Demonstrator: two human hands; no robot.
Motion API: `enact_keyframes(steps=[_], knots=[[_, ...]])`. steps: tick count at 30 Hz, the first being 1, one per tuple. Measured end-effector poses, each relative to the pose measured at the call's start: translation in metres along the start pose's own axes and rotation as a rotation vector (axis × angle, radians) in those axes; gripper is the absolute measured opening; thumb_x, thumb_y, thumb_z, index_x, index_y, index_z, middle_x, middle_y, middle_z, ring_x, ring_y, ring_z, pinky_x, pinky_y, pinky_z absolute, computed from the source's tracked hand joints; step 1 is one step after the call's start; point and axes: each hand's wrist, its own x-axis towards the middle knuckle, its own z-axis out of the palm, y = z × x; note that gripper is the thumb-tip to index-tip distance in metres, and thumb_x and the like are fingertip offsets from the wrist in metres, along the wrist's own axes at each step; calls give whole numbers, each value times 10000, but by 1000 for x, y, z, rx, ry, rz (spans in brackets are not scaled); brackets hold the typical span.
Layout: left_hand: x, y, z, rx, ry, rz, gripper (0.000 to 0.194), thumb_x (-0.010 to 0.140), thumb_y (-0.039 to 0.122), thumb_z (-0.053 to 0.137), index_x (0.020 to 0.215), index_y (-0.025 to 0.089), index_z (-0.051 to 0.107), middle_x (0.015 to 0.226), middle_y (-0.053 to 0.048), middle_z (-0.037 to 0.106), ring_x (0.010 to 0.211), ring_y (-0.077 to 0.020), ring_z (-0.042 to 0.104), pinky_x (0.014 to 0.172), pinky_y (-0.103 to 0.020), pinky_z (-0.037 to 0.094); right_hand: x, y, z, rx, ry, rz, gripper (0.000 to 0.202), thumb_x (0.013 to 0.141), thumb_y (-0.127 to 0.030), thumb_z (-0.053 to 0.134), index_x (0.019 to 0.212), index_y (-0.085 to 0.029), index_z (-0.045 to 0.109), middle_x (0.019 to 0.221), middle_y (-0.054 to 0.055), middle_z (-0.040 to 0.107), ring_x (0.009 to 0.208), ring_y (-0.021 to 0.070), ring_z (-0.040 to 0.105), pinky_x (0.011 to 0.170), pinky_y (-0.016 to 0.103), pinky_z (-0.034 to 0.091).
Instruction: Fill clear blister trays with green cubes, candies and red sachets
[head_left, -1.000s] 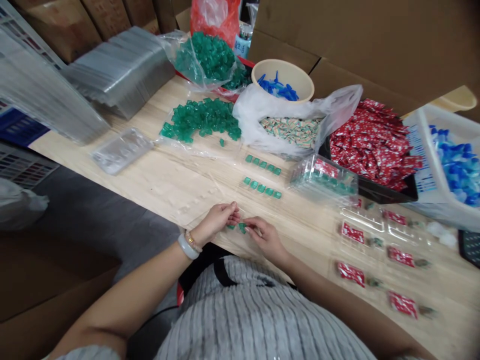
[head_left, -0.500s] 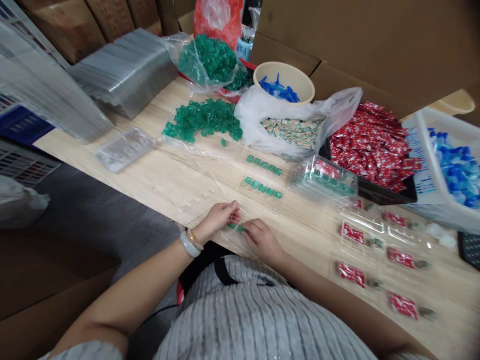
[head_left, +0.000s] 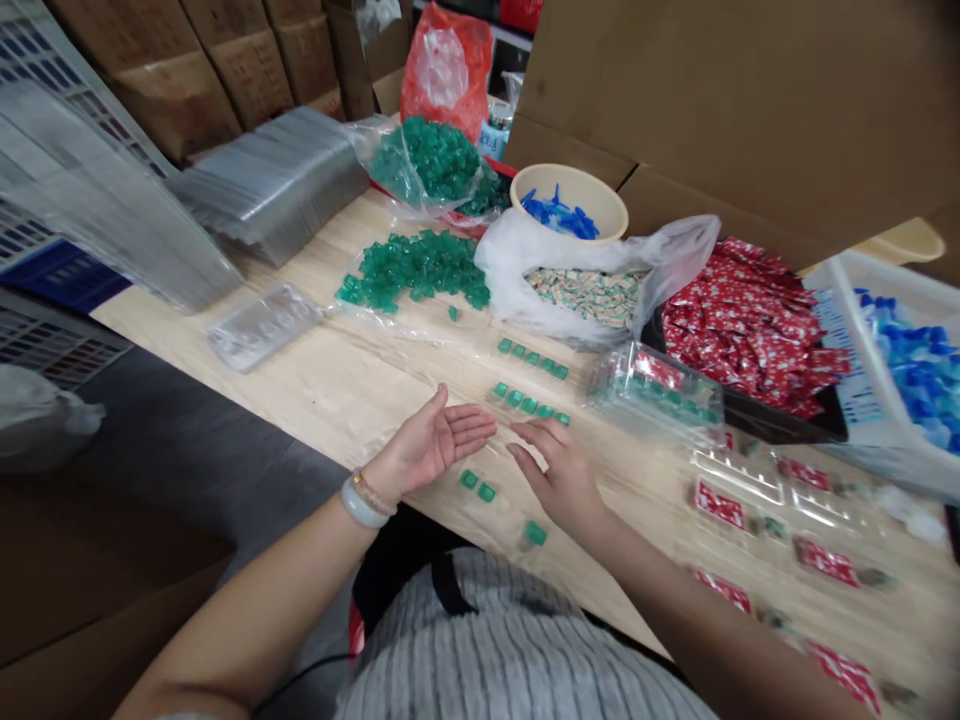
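My left hand [head_left: 439, 445] is open over the table, palm up, its fingers stretched to the right and nothing lying on the palm. Close to its fingertips is my right hand [head_left: 561, 478], thumb and fingers apart, with nothing seen between them. Below the hands lie two small green translucent cubes [head_left: 478, 486] side by side near the table's front edge. A single green cube [head_left: 535, 532] rests under my right wrist. Beyond the hands run two rows of similar cubes, a nearer row [head_left: 529, 405] and a farther row [head_left: 532, 358].
A pile of green cubes [head_left: 420, 268] lies farther back. Behind are a bowl of blue pieces [head_left: 624, 215], a white bag of striped pieces [head_left: 502, 265] and red packets [head_left: 750, 320]. Clear trays [head_left: 739, 475] with red packets lie right; stacked clear trays [head_left: 281, 170] stand left.
My hands have lifted off the cubes at the front edge and moved slightly apart. The left has turned palm up with fingers straight. The right has released a cube. The view has tilted up.
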Motion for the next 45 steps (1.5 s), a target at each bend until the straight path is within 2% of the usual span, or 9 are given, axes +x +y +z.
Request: enact_keyframes(steps=[6,15,20,23,26,30,37,40,45], knots=[[11,33,11,-156,-156,12,561,846,513,289,959,30,552,859,-154,642,741,-178,613,707,-279,462,68,-6,5,-14,12,-192,190,820,-227,475,967,-181,586,877,77,553,837,183,489,730,353,444],[44,116,22,-161,-168,299,588,821,520,320,1092,19,467,1147,-215,528,1079,-240,512,842,-322,442,166,18,10,-48,-5,-318,178,835,-193,416,760,-149,571,762,81,545,781,184,476,708,330,426],[72,178,3,730,433,802,264,770,364,484,841,137,598,998,-112,606,999,-234,537,857,-341,415,296,51,-11,-198,202,-136,237,764,-108,407,946,-111,558,940,128,546,907,215,495,777,348,407],[79,195,-23,1303,803,910,166,711,259,562,839,165,610,1045,-118,564,1081,-284,437,918,-392,337,355,60,-20,-252,249,5,290,731,-125,445,992,-89,568,1036,160,531,973,242,492,810,366,398],[81,191,-41,1900,1079,810,254,700,235,570,942,157,579,1082,-156,500,1076,-317,394,878,-428,336,367,55,6,-214,39,-8,263,790,-186,400,928,-122,615,873,109,608,848,205,550,789,342,413],[89,185,-46,2153,1092,681,230,764,231,477,969,153,549,1010,-155,482,985,-290,444,775,-383,390,350,40,75,-163,-227,-197,332,788,-119,390,1056,-152,582,1030,85,588,953,165,526,866,280,386],[101,216,-39,1667,864,752,140,696,110,504,789,151,601,879,-105,547,865,-229,529,780,-342,403,361,31,124,-165,-293,-25,285,789,-78,375,967,-129,591,1083,136,522,1042,225,463,884,365,371],[92,225,-34,1005,618,765,104,685,104,519,750,151,586,736,-45,562,691,-145,545,656,-257,434,353,35,111,306,-196,171,232,754,-82,450,950,-132,564,1006,103,556,973,184,507,872,348,394],[79,210,-17,215,266,437,94,717,93,504,784,116,566,675,-26,567,565,-70,524,519,-173,423,309,37,83,1079,-311,587,109,761,-116,483,858,-149,520,686,27,607,615,115,580,628,282,485]])
